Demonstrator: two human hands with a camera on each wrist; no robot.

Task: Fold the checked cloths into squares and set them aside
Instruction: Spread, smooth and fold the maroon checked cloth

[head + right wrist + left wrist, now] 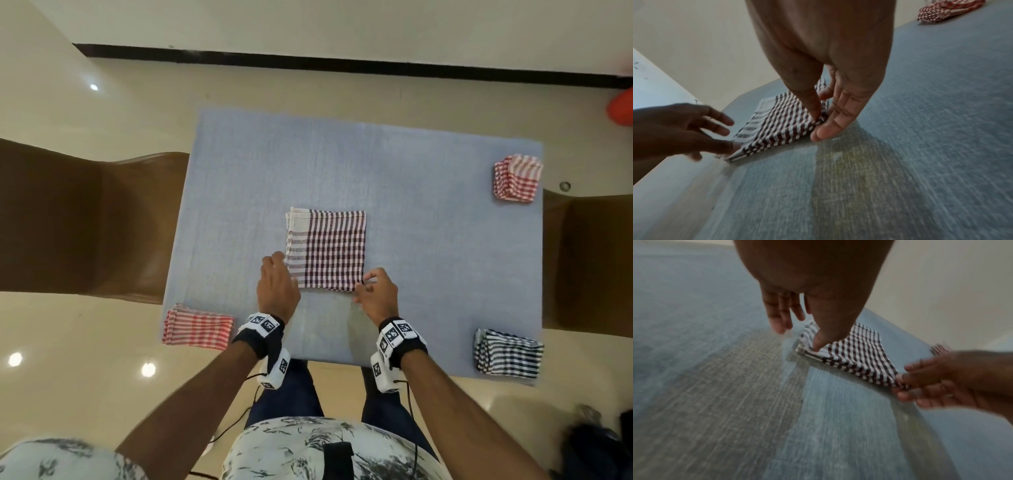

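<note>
A maroon checked cloth point(325, 250) lies folded into a rough square in the middle of the blue mat point(411, 171). My left hand point(278, 270) is at its near left corner. In the left wrist view the thumb point(818, 342) presses down on that corner of the cloth point(857, 352), while the other fingers point(777, 321) stretch straight past its edge. My right hand point(368, 282) is at the near right corner. In the right wrist view, thumb and fingers point(830, 123) pinch the bunched corner of the cloth point(781, 123).
Folded cloths lie at the mat's corners: a red one point(198, 327) near left, a red one point(517, 178) far right, a navy one point(508, 353) near right. Brown chairs point(85, 222) flank the table. Bare mat surrounds the centre cloth.
</note>
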